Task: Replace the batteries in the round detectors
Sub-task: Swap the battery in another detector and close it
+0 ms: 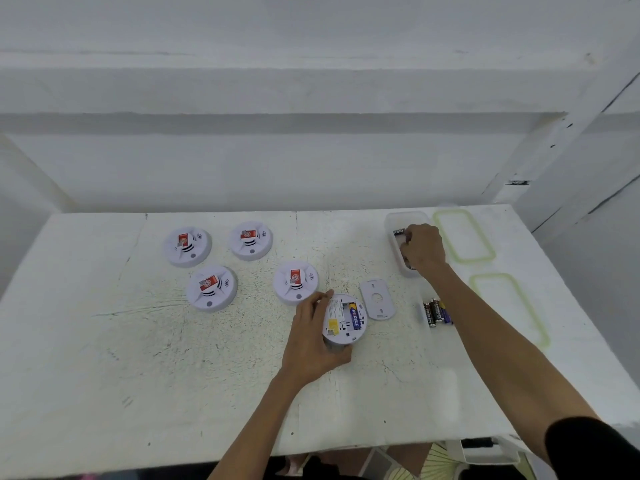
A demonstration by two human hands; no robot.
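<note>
We keep the open detector (344, 318), a smooth white plastic disc lying back-up on the table (207, 375), from sliding: our left hand (313, 337) curls round its rim. One blue battery (355, 317) sits inside. Right of it, our right hand (424, 249) dips into the clear box (391, 221); its grip we cannot tell.

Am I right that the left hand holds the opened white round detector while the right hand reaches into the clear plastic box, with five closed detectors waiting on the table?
Not quite: the head view shows four closed white round detectors, not five. The left hand holds the opened white round detector, and the right hand reaches into the clear plastic box.
</note>
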